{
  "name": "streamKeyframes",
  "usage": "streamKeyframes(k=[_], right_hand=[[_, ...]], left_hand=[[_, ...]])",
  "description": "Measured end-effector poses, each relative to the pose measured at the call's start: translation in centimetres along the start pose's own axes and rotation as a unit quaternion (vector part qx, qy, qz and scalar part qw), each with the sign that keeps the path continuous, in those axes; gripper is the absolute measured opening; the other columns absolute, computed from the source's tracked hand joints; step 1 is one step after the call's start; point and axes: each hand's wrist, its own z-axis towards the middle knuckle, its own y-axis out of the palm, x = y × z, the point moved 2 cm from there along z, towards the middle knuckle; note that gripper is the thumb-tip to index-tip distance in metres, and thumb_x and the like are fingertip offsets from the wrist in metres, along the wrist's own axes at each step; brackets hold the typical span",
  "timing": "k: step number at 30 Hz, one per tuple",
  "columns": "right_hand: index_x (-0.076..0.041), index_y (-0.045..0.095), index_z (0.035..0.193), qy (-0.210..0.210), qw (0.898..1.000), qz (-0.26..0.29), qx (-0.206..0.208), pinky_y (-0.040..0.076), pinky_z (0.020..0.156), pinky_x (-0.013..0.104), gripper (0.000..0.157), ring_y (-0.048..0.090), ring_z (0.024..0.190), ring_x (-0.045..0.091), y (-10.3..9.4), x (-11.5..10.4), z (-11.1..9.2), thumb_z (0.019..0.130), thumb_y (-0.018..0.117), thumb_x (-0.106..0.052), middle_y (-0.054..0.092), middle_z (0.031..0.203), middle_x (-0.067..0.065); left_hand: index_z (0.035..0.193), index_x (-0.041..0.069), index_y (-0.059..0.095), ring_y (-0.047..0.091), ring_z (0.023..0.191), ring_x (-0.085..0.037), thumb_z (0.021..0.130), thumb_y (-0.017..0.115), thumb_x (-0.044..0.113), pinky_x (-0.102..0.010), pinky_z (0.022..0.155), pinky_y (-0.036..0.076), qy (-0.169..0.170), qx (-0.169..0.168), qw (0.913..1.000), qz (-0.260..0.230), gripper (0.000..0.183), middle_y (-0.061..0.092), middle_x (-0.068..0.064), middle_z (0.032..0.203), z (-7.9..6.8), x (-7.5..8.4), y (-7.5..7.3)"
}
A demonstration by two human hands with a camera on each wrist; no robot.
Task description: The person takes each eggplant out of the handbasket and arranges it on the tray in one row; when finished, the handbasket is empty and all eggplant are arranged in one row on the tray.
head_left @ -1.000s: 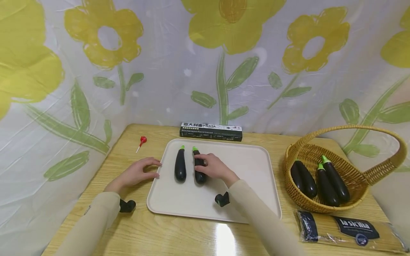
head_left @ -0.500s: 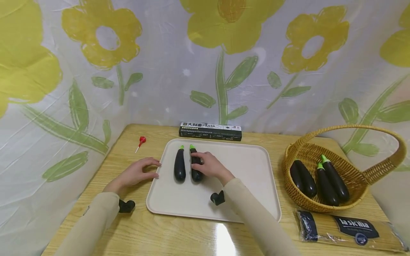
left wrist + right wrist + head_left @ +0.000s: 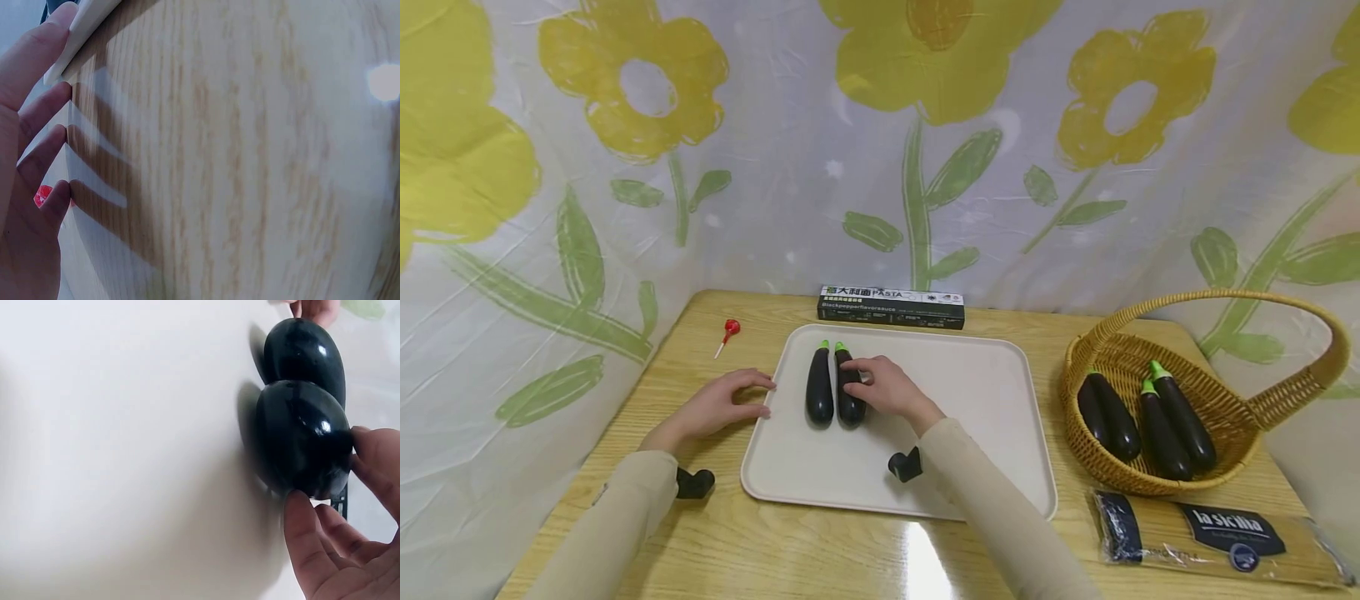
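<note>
The right hand [image 3: 889, 387] pinches an eggplant [image 3: 850, 407] near mid-frame on the tray [image 3: 958, 400], just beside a second eggplant [image 3: 819, 392] — pairing them, I'd judge. The left hand [image 3: 721, 406], fingers spread, sits at the tray's left edge — a gentle release seems called for next.

Two black eggplants [image 3: 819, 396] have lime-green caps [image 3: 825, 344] against a cream tray [image 3: 962, 392]. From its centre, the woven basket [image 3: 1217, 404] at three o'clock is honey-brown, the lollipop [image 3: 732, 327] at ten red, the backdrop [image 3: 782, 167] at twelve whitish with yellow flowers [image 3: 943, 92].
</note>
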Motion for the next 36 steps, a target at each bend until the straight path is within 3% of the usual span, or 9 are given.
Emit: streamKeyframes(k=[12, 22, 27, 36], right_hand=[[-0.01, 0.061, 0.132, 0.0, 1.0, -0.006, 0.001, 0.047, 0.092, 0.036, 0.039, 0.057, 0.104, 0.025, 0.1, -0.4, 0.0, 0.096, 0.062, -0.024, 0.059, 0.124, 0.016], [-0.01, 0.059, 0.135, 0.003, 0.999, 0.033, 0.007, 0.048, 0.098, 0.039, 0.041, 0.062, 0.11, 0.03, -0.2, 0.3, -0.8, 0.096, 0.061, -0.023, 0.055, 0.131, 0.018], [-0.01, 0.058, 0.136, -0.003, 0.998, 0.055, 0.011, 0.049, 0.096, 0.04, 0.042, 0.065, 0.107, 0.03, -1.2, 0.8, -3.0, 0.096, 0.062, -0.022, 0.053, 0.13, 0.02], [-0.013, 0.057, 0.135, -0.04, 0.995, 0.095, 0.01, 0.052, 0.094, 0.035, 0.039, 0.062, 0.11, 0.026, -4.1, 0.9, -9.4, 0.097, 0.063, -0.022, 0.053, 0.129, 0.015]], left_hand=[[0.119, 0.01, 0.068, 0.048, 0.127, -0.035, 0.084, 0.079, 0.026, -0.054, 0.109, 0.032, -0.001, -0.002, 1.0, -0.002, 0.04, 0.062, -0.011, 0.126, 0.0, 0.1, -0.1], [0.119, 0.011, 0.067, 0.048, 0.128, -0.035, 0.084, 0.079, 0.027, -0.055, 0.109, 0.031, -0.005, -0.007, 1.0, 0.002, 0.04, 0.061, -0.011, 0.128, 0.1, 0.1, 0.0], [0.119, 0.012, 0.067, 0.048, 0.127, -0.037, 0.085, 0.078, 0.029, -0.057, 0.108, 0.032, 0.0, -0.002, 1.0, 0.005, 0.04, 0.062, -0.012, 0.127, 0.1, 0.1, 0.1], [0.119, 0.01, 0.068, 0.049, 0.126, -0.036, 0.085, 0.078, 0.026, -0.056, 0.108, 0.032, 0.0, 0.003, 1.0, 0.004, 0.039, 0.062, -0.011, 0.126, -0.1, 0.1, 0.1]])
